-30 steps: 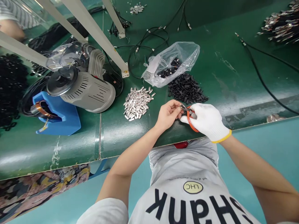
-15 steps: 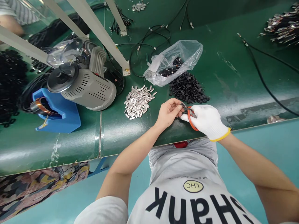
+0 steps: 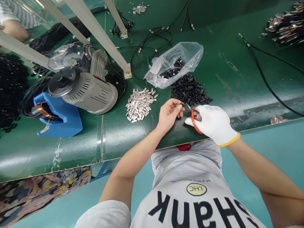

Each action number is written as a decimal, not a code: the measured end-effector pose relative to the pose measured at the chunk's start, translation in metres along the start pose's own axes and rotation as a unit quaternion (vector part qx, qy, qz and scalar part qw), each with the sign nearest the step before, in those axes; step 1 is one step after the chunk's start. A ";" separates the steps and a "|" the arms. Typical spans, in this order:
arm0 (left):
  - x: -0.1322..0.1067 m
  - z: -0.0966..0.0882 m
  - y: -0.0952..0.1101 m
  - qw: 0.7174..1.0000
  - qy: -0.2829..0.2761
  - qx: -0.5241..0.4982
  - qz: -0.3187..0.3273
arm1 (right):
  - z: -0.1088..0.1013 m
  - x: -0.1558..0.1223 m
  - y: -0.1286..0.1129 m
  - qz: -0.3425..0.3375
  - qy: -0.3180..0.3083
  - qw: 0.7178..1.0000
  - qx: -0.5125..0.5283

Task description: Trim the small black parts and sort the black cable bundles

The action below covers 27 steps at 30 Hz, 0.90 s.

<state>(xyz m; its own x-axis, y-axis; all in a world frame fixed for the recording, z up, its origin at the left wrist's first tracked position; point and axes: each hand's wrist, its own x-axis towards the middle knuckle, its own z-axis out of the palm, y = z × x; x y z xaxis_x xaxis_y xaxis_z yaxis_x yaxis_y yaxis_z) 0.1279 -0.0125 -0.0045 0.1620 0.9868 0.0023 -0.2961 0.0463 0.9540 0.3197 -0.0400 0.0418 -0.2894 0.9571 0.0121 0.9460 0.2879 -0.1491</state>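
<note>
My bare left hand (image 3: 169, 114) is closed in a pinch on a tiny part I cannot make out, near the front edge of the green table (image 3: 118, 133). My right hand (image 3: 213, 123), in a white glove with a yellow cuff, grips orange-handled scissors (image 3: 193, 117) whose blades point at the left fingertips. A pile of small silver metal shells (image 3: 140, 104) lies just left of my left hand. A heap of small black parts (image 3: 190, 91) lies just beyond both hands.
A clear plastic bag (image 3: 175, 63) with more black parts lies behind the heap. A grey machine (image 3: 85, 88) and a blue tape holder (image 3: 59, 117) stand at the left. Black cables (image 3: 152, 41) trail at the back. A white frame post (image 3: 95, 31) crosses diagonally. Another person's arm (image 3: 14, 28) shows top left.
My hands have drawn slightly apart; the gloved right hand with the scissors moved a little right, and the left pinch lifted slightly.
</note>
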 end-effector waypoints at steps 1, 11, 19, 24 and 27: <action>0.000 0.000 0.000 1.000 0.006 -0.002 0.004 | 0.000 0.000 0.001 -0.001 0.004 1.000 0.001; -0.003 0.003 0.000 0.999 -0.039 0.023 -0.031 | 0.005 0.002 0.003 -0.015 0.008 1.000 0.015; -0.001 0.001 0.002 0.998 -0.051 0.023 -0.040 | 0.001 0.006 0.005 -0.026 -0.006 0.999 0.036; -0.001 0.000 0.003 0.998 -0.046 0.022 -0.041 | 0.005 0.006 0.004 -0.018 -0.021 0.999 0.020; 0.000 -0.001 0.002 0.998 -0.043 0.022 -0.041 | 0.013 0.005 0.004 -0.012 -0.016 1.000 0.000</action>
<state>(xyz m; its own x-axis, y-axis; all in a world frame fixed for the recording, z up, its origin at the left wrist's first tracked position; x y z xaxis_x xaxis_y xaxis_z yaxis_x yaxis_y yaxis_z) 0.1262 -0.0123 -0.0027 0.2651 0.9628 -0.0523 -0.2379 0.1178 0.9641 0.3207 -0.0346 0.0286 -0.3173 0.9482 -0.0149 0.9384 0.3116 -0.1495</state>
